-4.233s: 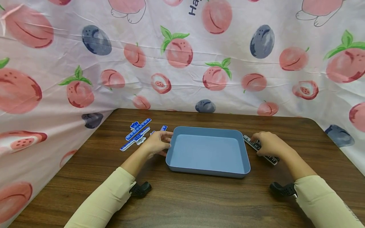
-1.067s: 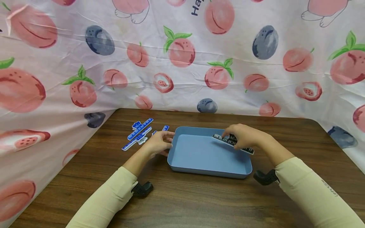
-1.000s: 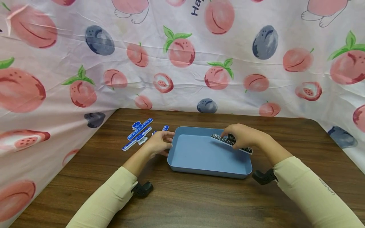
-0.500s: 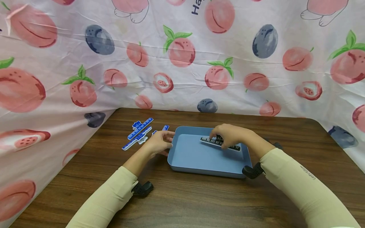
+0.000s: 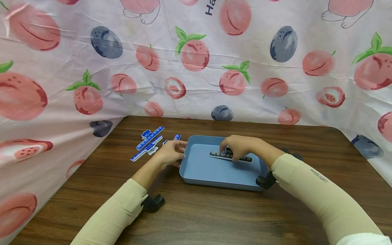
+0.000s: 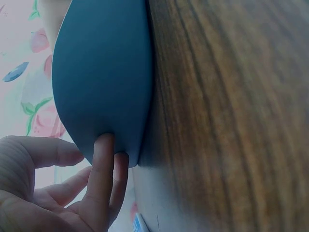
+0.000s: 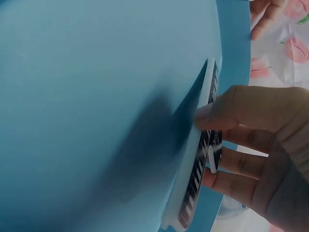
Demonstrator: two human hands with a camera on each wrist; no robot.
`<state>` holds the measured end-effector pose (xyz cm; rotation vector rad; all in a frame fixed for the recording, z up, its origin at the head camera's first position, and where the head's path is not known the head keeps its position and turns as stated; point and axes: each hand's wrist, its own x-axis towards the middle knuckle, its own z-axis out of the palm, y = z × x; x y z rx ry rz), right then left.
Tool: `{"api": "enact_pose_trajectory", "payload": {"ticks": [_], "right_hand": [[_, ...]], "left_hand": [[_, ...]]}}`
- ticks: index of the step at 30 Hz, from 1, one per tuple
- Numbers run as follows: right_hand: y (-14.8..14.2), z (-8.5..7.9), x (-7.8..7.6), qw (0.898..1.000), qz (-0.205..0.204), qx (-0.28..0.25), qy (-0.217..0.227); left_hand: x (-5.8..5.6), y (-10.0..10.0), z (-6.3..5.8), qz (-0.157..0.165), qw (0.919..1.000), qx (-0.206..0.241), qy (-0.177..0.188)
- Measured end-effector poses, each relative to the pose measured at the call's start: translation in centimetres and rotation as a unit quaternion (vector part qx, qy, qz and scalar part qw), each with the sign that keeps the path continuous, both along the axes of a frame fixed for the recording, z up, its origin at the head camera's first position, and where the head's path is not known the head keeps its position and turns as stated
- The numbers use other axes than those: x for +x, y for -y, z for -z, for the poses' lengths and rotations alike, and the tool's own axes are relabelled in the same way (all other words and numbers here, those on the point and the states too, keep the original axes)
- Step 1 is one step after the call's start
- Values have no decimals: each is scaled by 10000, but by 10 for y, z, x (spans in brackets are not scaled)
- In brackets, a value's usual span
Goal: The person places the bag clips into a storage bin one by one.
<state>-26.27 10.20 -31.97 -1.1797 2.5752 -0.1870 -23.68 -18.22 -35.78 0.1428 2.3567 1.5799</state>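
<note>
My right hand [image 5: 240, 145] pinches a black-and-white piano-key clip [image 5: 216, 155] between thumb and fingers, inside the blue tray [image 5: 199, 168]. In the right wrist view the long clip [image 7: 192, 186] stands on edge close over the tray floor [image 7: 72, 121], its shadow beside it. At the tray's left side is my left hand [image 5: 167, 153]. The left wrist view shows its fairly straight fingers [image 6: 102, 164] touching the outer tray wall [image 6: 104, 72], the thumb at the rim.
Left of the tray lie blue-and-white piano-key clips: one at the back [image 5: 150, 138], one just in front [image 5: 141, 155], and a third [image 5: 177, 137] partly behind my left hand. The wooden table [image 5: 196, 217] meets a fruit-print cloth [image 5: 196, 102] behind.
My right hand has picked up the black clip from the table right of the tray and carried it left, then lower into the tray. The left hand has stayed at the tray's side.
</note>
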Motion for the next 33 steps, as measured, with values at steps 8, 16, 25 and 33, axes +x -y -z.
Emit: {"api": "enact_pose_trajectory", "payload": {"ticks": [8,16,25,33], "right_hand": [[10,2,-4,9996,-66,265,6],[13,2,-5,9990,-134,406,104],[12,-2,-6,9987,-176,474,61],[13,-13,-1,9990,-103,396,-153]], "left_hand": [[0,-1,-1,-3,10000,4,8],[0,-1,-1,12,10000,-28,-1],[-2,-2,-1,9,10000,-21,-4],[-3,-2,0,-9,10000,-77,-42]]}}
